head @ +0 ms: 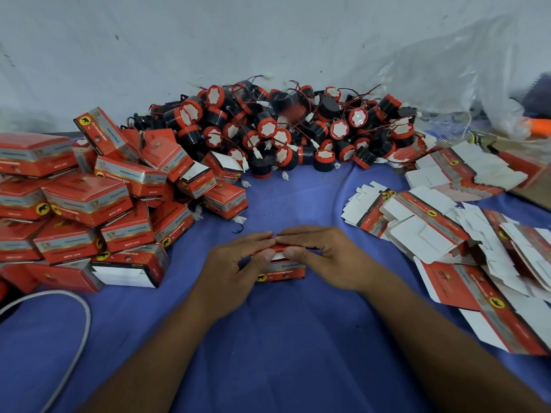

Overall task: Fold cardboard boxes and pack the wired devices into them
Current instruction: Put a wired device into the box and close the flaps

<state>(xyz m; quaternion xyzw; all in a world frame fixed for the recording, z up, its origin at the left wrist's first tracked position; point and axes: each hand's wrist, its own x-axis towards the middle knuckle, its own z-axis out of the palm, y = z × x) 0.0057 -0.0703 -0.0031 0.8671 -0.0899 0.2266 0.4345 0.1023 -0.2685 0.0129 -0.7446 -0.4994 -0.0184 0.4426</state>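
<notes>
Matt blue cloth (268,338) underlies glossy printed cardboard boxes (86,201) at nine o'clock, shiny plastic devices (286,129) at twelve, and a crinkled clear plastic bag (477,84) at two.

**Blue cloth with three heaps on it**

I'm looking down on a blue cloth (268,347) spread over the work surface, lightly wrinkled on my side. On its left lies a pile of folded red boxes (89,204), tumbled at all angles, some with an end flap open. At the back, a heap of black-and-red wired devices (283,129) spills onto the cloth, with a few white plugs (285,175) loose along its front edge. On the right, flat box blanks (447,234) lie fanned and overlapping, many white side up. A single red box (280,271) sits near the middle. A white cable (82,317) curves across the near left corner.
</notes>
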